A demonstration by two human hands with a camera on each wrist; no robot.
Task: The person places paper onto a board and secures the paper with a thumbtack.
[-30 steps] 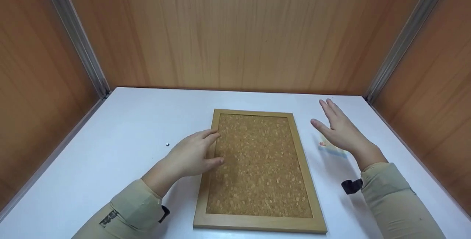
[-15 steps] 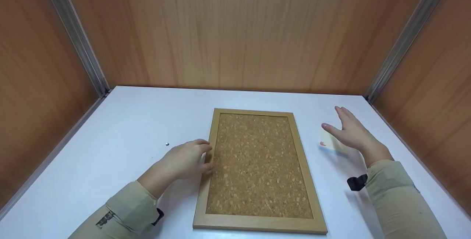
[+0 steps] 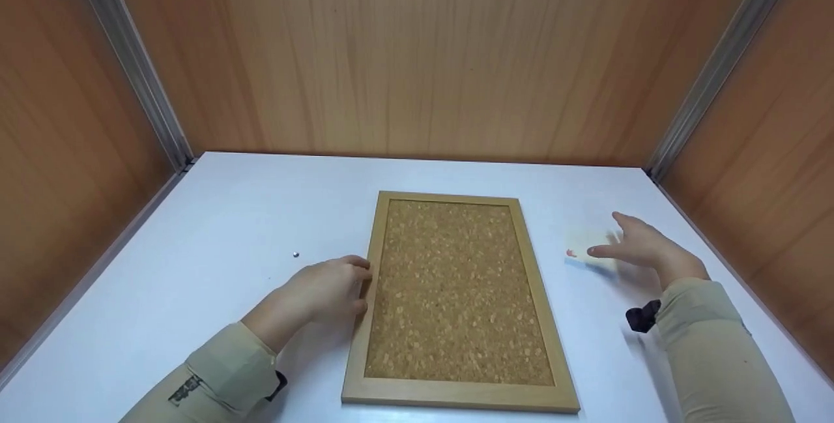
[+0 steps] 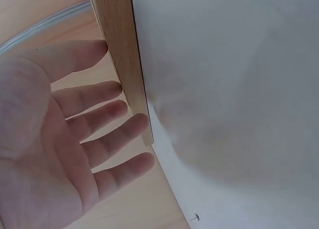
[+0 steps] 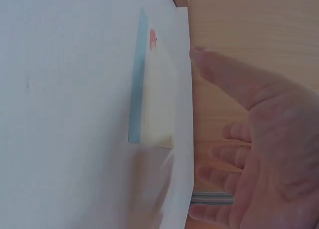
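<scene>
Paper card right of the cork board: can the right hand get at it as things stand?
Probably yes. The right hand hovers open just over the paper card, which lies flat on the white table, with nothing between them; the cork board sits clear to the side.

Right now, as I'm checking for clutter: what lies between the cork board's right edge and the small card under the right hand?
Nothing: in the head view only bare white table separates the cork board from the card.

white table (image 3: 215,214); cork board (image 3: 456,292) | note pad (image 3: 589,250) | pin (image 3: 296,255)
</scene>
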